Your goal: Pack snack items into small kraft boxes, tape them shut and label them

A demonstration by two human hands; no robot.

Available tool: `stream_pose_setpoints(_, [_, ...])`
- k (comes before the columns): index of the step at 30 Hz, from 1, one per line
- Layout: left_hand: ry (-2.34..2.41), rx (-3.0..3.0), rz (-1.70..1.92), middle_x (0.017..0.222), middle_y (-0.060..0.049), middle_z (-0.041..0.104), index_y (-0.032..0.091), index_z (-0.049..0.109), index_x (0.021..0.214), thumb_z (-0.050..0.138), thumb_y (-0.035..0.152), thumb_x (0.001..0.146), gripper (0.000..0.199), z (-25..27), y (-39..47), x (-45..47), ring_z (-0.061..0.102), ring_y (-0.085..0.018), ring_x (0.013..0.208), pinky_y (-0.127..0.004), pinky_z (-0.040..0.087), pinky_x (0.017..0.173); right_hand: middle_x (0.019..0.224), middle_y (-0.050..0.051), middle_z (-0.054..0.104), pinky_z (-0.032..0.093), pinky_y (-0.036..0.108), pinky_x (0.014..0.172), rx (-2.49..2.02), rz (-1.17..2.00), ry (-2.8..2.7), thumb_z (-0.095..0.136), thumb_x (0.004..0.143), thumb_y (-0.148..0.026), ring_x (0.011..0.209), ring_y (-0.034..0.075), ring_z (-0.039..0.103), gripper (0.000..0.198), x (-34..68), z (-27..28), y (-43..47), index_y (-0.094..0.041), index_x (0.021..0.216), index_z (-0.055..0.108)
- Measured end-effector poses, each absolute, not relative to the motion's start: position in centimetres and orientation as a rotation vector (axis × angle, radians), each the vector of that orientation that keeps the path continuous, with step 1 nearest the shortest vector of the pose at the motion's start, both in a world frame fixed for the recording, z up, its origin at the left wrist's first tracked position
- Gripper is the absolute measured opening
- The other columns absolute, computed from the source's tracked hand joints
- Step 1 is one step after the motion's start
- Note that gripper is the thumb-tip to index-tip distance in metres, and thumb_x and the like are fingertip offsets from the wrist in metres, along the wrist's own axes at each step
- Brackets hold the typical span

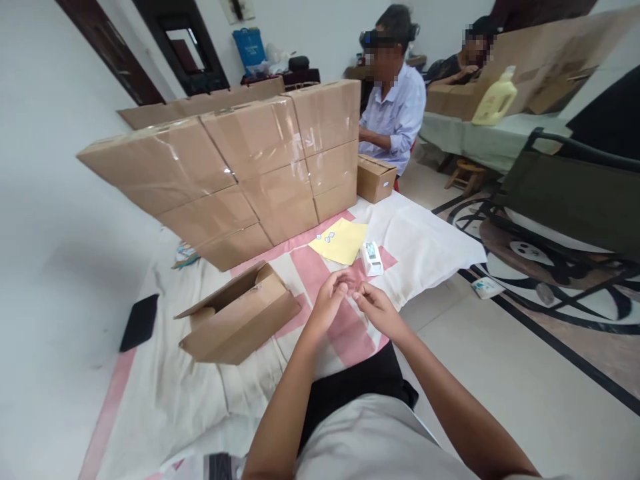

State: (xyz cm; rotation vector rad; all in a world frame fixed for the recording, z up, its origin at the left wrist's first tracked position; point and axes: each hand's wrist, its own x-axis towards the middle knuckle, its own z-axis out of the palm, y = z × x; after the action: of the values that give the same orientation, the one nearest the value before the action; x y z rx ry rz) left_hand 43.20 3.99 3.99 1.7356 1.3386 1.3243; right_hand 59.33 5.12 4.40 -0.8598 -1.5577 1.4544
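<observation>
My left hand (331, 297) is raised over the near edge of the table with its fingers curled and thumb drawn in. Close beside it, my right hand (377, 308) has its thumb and forefinger pinched together. Whatever lies in the fingers is too small to make out. Just beyond the hands stands a small white printed box (371, 259). Behind that box a yellow sheet (345, 245) lies flat, with several small white diamond-shaped pieces (329, 237) on it. Left of my hands, an open cardboard box (245, 323) rests on the cloth.
A wall of taped cardboard boxes (265, 167) borders the table's far side, with a smaller carton (375, 179) at its right end. A black flat object (140, 323) lies at the left. A person (395, 100) sits beyond; a chair (565, 193) stands right.
</observation>
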Motion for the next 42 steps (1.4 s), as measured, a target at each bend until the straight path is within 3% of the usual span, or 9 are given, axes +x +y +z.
stream_pose_setpoints(3, [1.422, 1.7, 1.436, 0.082, -0.005, 0.072, 0.019, 0.071, 0.094, 0.056, 0.044, 0.097, 0.029, 5.0, 0.1, 41.1, 0.068, -0.019, 0.077, -0.029, 0.055, 0.07, 0.069, -0.004, 0.045, 0.032, 0.026, 0.061, -0.709, 1.369, -1.798, 0.055, 0.098, -0.044, 0.064, 0.013, 0.041, 0.037, 56.8, 5.3, 3.4, -0.021, 0.072, 0.043])
stream_pose_setpoints(6, [1.582, 1.66, 1.64, 0.063, 0.001, 0.061, 0.019, 0.067, 0.068, 0.061, 0.035, 0.094, 0.032, 5.7, -3.2, 40.0, 0.057, -0.014, 0.061, -0.026, 0.045, 0.059, 0.068, -0.004, 0.045, 0.032, 0.025, 0.061, -0.672, 1.364, -1.899, 0.052, 0.099, -0.04, 0.063, 0.013, 0.042, 0.034, 54.5, 5.7, 1.9, -0.022, 0.072, 0.042])
stream_pose_setpoints(12, [1.877, 1.399, 2.321, 0.075, 0.003, 0.063, 0.022, 0.068, 0.076, 0.063, 0.02, 0.092, 0.017, 8.7, -8.7, 36.0, 0.057, -0.013, 0.07, -0.026, 0.044, 0.065, 0.061, -0.004, 0.048, 0.032, 0.026, 0.057, -0.797, 1.094, -2.055, 0.058, 0.094, -0.03, 0.057, 0.013, 0.046, 0.032, 51.4, 6.9, 1.9, -0.022, 0.067, 0.042])
stream_pose_setpoints(15, [2.045, 1.245, 2.489, 0.072, 0.003, 0.062, 0.021, 0.066, 0.072, 0.066, 0.023, 0.09, 0.018, 11.2, -10.6, 32.1, 0.056, -0.014, 0.069, -0.027, 0.044, 0.066, 0.082, 0.004, 0.065, 0.045, 0.031, 0.074, -0.627, 0.8, -2.052, 0.054, 0.097, -0.03, 0.079, 0.02, 0.06, 0.018, 49.2, 9.2, 4.3, -0.021, 0.082, 0.059])
stream_pose_setpoints(17, [2.183, 1.234, 2.349, 0.067, 0.002, 0.063, 0.02, 0.067, 0.069, 0.071, 0.03, 0.086, 0.02, 12.3, -11.1, 29.6, 0.056, -0.015, 0.066, -0.028, 0.044, 0.062, 0.116, 0.01, 0.069, 0.045, 0.04, 0.098, -0.46, 0.619, -2.135, 0.054, 0.098, -0.031, 0.112, 0.026, 0.06, 0.02, 46.9, 11.1, 6.2, -0.022, 0.112, 0.065])
stream_pose_setpoints(20, [2.28, 1.215, 1.997, 0.069, 0.0, 0.067, 0.02, 0.07, 0.069, 0.071, 0.041, 0.084, 0.025, 12.6, -10.7, 27.0, 0.061, -0.018, 0.068, -0.029, 0.049, 0.063, 0.151, 0.008, 0.053, 0.031, 0.048, 0.118, -0.31, 0.445, -2.379, 0.05, 0.101, -0.025, 0.145, 0.027, 0.038, 0.041, 43.0, 12.4, 8.4, -0.025, 0.142, 0.053])
stream_pose_setpoints(25, [2.289, 1.256, 1.561, 0.073, -0.001, 0.071, 0.022, 0.073, 0.07, 0.067, 0.045, 0.085, 0.029, 11.9, -9.0, 24.4, 0.062, -0.018, 0.066, -0.028, 0.049, 0.061, 0.145, 0.008, 0.06, 0.039, 0.05, 0.113, -0.4, 0.5, -2.637, 0.042, 0.093, -0.001, 0.139, 0.027, 0.049, 0.054, 39.7, 9.5, 9.3, -0.023, 0.139, 0.059])
stream_pose_setpoints(32, [2.155, 1.208, 1.234, 0.085, -0.003, 0.078, 0.027, 0.079, 0.077, 0.073, 0.048, 0.081, 0.022, 12.5, -7.7, 22.1, 0.07, -0.023, 0.077, -0.031, 0.055, 0.067, 0.161, 0.005, 0.042, 0.034, 0.057, 0.119, -0.422, 0.673, -2.664, 0.036, 0.105, -0.027, 0.152, 0.028, 0.031, 0.048, 40.6, 7.8, 9.5, -0.025, 0.151, 0.049])
stream_pose_setpoints(42, [2.156, 1.274, 1.035, 0.09, 0.003, 0.078, 0.031, 0.079, 0.08, 0.07, 0.045, 0.087, 0.018, 10.9, -6.5, 20.8, 0.069, -0.021, 0.082, -0.029, 0.053, 0.075, 0.163, 0.002, 0.04, 0.038, 0.051, 0.117, -0.388, 0.689, -2.67, 0.041, 0.106, -0.034, 0.153, 0.028, 0.03, 0.043, 40.5, 7.9, 9.7, -0.024, 0.145, 0.056])
